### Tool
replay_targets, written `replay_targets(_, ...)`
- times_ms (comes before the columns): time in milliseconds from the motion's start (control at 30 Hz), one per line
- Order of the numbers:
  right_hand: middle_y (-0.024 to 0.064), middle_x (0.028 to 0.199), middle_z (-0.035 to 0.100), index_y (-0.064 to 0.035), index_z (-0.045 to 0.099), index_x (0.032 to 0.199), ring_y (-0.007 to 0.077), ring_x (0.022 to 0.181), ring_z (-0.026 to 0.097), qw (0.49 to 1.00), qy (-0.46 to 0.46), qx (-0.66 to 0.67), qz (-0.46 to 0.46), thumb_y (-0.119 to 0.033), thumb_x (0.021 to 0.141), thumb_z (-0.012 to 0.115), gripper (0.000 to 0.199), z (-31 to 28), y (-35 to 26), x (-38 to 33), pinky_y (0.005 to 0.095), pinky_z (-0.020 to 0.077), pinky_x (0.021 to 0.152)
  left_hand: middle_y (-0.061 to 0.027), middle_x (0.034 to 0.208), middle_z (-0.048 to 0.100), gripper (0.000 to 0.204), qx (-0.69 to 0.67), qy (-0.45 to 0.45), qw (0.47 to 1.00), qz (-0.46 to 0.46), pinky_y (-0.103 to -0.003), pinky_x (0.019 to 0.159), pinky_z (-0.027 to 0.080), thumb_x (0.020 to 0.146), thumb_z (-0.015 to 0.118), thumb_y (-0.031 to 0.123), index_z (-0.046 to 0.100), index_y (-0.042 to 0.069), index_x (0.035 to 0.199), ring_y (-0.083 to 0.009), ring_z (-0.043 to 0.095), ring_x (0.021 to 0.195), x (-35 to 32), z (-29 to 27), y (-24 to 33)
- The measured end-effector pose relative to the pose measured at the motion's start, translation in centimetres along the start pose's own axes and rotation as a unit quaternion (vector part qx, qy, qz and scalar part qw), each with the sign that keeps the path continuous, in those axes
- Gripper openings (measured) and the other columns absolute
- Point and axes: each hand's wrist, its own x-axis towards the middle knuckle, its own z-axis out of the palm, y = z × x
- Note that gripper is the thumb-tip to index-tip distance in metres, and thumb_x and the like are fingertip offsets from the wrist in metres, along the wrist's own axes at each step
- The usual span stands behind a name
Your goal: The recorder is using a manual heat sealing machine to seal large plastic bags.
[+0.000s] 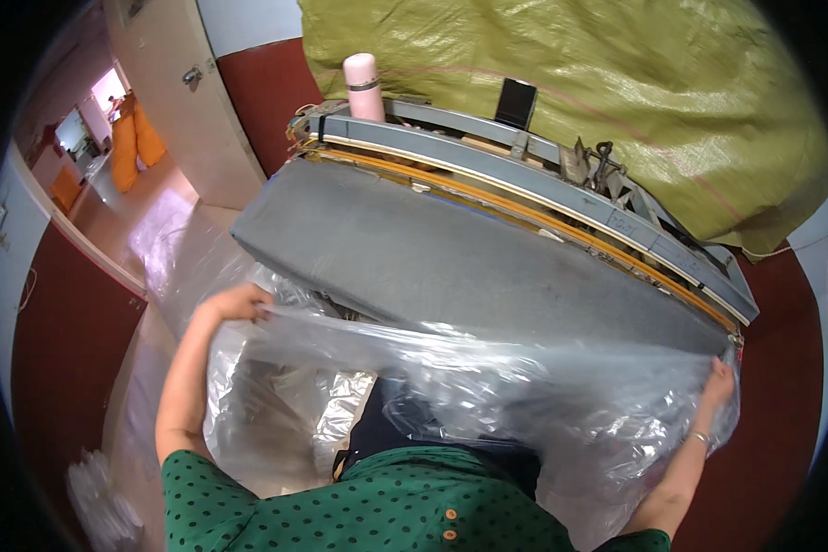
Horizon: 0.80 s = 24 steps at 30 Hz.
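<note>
Head view: clear film (469, 363) stretches left to right between the left hand (241, 302) and right hand (718, 379), its long axis along the grey desk's (432, 241) near side. Each grip is closed, pinching the upper edge; the right is nearer the desk, beside its corner.

Dark markings (624, 224) on the grey metal bar (534, 177) are unreadable.

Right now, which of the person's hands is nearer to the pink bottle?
The left. The left hand holds clear plastic near the left end of the grey surface, with the pink bottle beyond it; the right hand is farther away, by the surface's right end.
</note>
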Motion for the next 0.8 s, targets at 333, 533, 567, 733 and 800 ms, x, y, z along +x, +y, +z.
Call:
replay_targets(333,0.0179,0.093,0.065,-0.0056,0.066,0.094,0.0378,0.086,0.060,0.958,0.066,-0.168,0.221,-0.041,0.079,0.062,0.039,-9.4,12.0,0.7,0.0447,0.0462,0.072,-0.0138,0.111,0.058,0.032,0.173,0.828,0.516,0.131,-0.035,0.088,0.041,0.079,0.061,0.007,0.055,0.002,0.110,-0.0257,0.054,0.101,6.4,-14.5,7.6)
replay_targets(533,0.0161,0.092,0.065,-0.0039,0.066,0.087,0.0363,0.088,0.061,0.971,0.009,-0.165,0.175,-0.038,0.079,0.064,0.035,-5.2,10.0,2.0,0.0438,0.0464,0.073,-0.0176,0.141,0.034,0.067,0.125,0.424,0.893,-0.079,-0.038,0.106,0.024,0.081,0.063,0.040,0.039,0.005,0.133,-0.0330,0.027,0.132,16.4,-4.5,5.0)
replay_targets(567,0.0159,0.093,0.065,-0.0033,0.064,0.089,0.0362,0.089,0.061,0.966,0.005,-0.183,0.182,-0.036,0.081,0.062,0.034,-4.3,9.4,2.1,0.0440,0.0465,0.073,-0.0164,0.144,0.029,0.069,0.115,0.421,0.890,-0.128,-0.038,0.108,0.022,0.082,0.061,0.042,0.036,0.007,0.136,-0.0333,0.023,0.134,16.4,-4.2,3.5)
replay_targets(733,0.0153,0.097,0.065,-0.0045,0.059,0.101,0.0355,0.092,0.061,0.944,0.019,-0.276,0.181,-0.031,0.087,0.053,0.031,-2.3,6.2,2.1,0.0450,0.0477,0.075,-0.0145,0.127,0.049,0.050,0.098,0.461,0.869,-0.150,-0.038,0.097,0.035,0.087,0.057,0.036,0.049,0.005,0.125,-0.0317,0.045,0.118,15.4,-5.6,-0.9)
replay_targets(800,0.0162,0.097,0.065,-0.0058,0.057,0.104,0.0353,0.093,0.061,0.943,0.015,-0.279,0.183,-0.030,0.088,0.051,0.030,-2.2,5.5,2.0,0.0452,0.0483,0.076,-0.0129,0.112,0.059,0.038,0.113,0.555,0.821,-0.070,-0.035,0.088,0.042,0.089,0.054,0.031,0.056,0.004,0.116,-0.0281,0.055,0.102,15.5,-5.5,0.9)
